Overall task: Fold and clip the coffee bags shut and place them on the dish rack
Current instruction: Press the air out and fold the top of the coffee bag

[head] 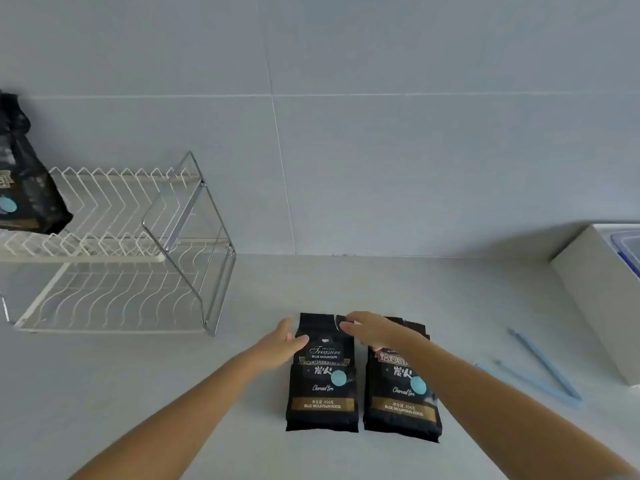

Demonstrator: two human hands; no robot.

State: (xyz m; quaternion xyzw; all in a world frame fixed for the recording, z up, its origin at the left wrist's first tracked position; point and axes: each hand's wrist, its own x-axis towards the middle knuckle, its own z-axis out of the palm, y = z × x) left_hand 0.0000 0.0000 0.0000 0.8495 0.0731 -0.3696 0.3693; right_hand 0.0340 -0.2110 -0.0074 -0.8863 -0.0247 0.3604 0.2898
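Note:
Two black coffee bags lie flat side by side on the pale counter: a left bag (pixel 322 393) and a right bag (pixel 403 407). My left hand (pixel 282 341) touches the upper left edge of the left bag, fingers apart. My right hand (pixel 370 329) reaches over the right bag, and its fingertips pinch the top right corner of the left bag. A third black coffee bag (pixel 24 188) stands on the upper tier of the white wire dish rack (pixel 114 271) at the left. Two light blue sealing clips (pixel 543 363) lie on the counter to the right.
A white box (pixel 595 299) holding a clear blue-lidded container (pixel 628 247) stands at the right edge. A grey tiled wall rises behind the counter. The rack's lower tier and the right part of its upper tier hold nothing.

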